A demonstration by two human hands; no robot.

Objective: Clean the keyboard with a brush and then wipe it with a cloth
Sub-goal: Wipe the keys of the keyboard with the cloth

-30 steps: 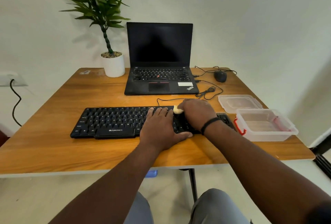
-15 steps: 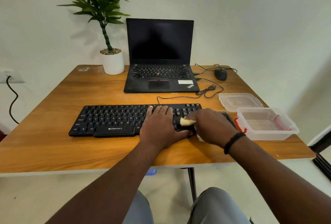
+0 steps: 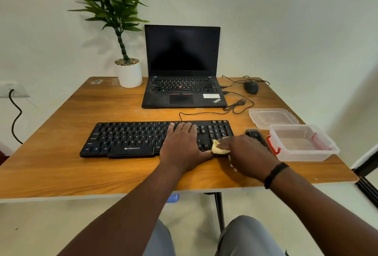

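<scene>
Left hand [image 3: 184,143] lies flat, steadying the keyboard [image 3: 131,138]; right hand [image 3: 245,153] grasps the cloth [image 3: 217,149] at its near-right edge: wipe lightly along rows

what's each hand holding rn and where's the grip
The right hand grips a bunched yellow cloth against the keyboard's near right edge; only the cloth's left end shows. The left hand holds nothing, lying flat on the keys.

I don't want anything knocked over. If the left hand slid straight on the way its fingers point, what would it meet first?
Probably the cable just past the keyboard, then the laptop. The left hand points that way, though depth is unclear.
</scene>
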